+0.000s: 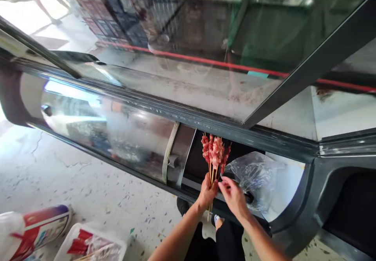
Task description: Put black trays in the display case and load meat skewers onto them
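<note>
My left hand (208, 192) is closed around the lower sticks of a bunch of raw meat skewers (216, 151), which point up and away from me. Red and pink chunks of meat cover their upper parts; bare stick ends poke out below the fist. Close on the right, my right hand (233, 196) has thumb and forefinger pinched at the stick of the rightmost skewer (225, 157), just under its meat. Behind that hand lies a crumpled clear plastic bag (258, 176), inside the opening of a long display case (143, 112).
Sloping glass (176, 65) rises beyond the case's dark frame. A curved clear cover (117, 124) spans the left of the opening. On the speckled floor (141, 214) stand a white tub (120, 249) with packets and sticks and a red-and-blue container (47, 227). My legs are directly below.
</note>
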Demonstrator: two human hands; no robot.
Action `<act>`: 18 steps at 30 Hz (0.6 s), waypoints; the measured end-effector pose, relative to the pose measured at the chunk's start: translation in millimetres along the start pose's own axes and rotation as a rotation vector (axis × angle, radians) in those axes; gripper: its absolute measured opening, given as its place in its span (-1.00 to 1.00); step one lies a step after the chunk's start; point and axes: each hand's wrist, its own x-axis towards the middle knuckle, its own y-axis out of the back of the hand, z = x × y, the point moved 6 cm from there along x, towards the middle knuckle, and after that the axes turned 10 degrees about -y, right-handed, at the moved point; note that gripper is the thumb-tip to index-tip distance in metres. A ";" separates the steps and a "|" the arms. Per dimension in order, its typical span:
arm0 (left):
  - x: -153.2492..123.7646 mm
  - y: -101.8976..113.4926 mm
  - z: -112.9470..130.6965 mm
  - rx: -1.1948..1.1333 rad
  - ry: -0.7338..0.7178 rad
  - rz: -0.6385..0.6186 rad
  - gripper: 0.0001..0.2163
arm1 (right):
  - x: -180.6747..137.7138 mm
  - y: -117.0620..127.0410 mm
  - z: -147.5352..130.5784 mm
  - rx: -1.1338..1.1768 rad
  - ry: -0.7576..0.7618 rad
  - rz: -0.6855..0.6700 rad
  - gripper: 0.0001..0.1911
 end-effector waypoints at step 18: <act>49.9 42.9 -49.6 -0.191 0.264 -0.124 -0.32 | 88.1 -107.9 37.3 0.133 -0.481 -0.185 -0.76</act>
